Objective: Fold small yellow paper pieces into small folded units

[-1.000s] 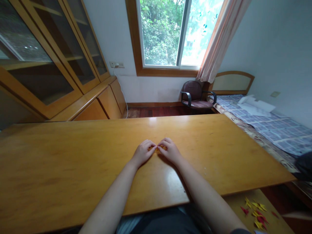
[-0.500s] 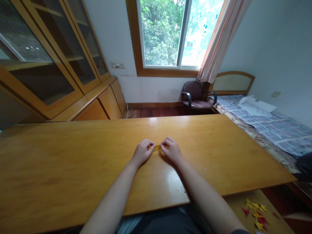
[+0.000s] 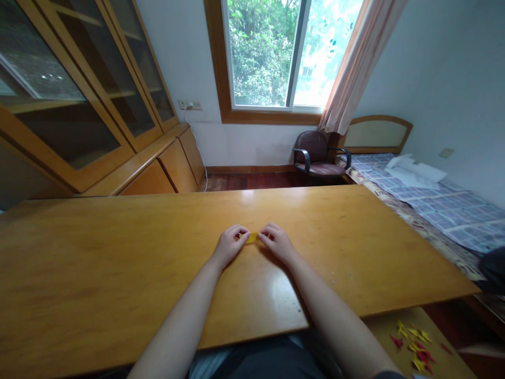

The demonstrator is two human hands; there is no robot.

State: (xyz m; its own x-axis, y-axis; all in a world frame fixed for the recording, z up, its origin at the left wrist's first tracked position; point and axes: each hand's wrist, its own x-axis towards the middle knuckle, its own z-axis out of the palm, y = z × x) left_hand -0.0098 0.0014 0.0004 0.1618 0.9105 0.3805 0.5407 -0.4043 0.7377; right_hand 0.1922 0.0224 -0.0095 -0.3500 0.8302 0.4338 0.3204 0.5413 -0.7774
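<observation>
A small piece of yellow paper [image 3: 252, 238] is stretched between my two hands, just over the wooden table [image 3: 118, 273]. My left hand [image 3: 232, 243] pinches its left end between thumb and fingers. At the right end, my right hand [image 3: 276, 241] grips it the same way. The fingertips cover both ends of the paper, so its full shape and folds are hidden.
Several folded yellow and red paper pieces [image 3: 418, 347] lie on a lower surface [image 3: 382, 337] at the bottom right. Past the table are a maroon armchair [image 3: 315, 152], a bed [image 3: 445, 205] and a glass-door cabinet [image 3: 138, 158] on the left.
My hands have shifted very slightly, and a little more of the yellow paper shows between the fingertips. Both hands keep their pinch on it.
</observation>
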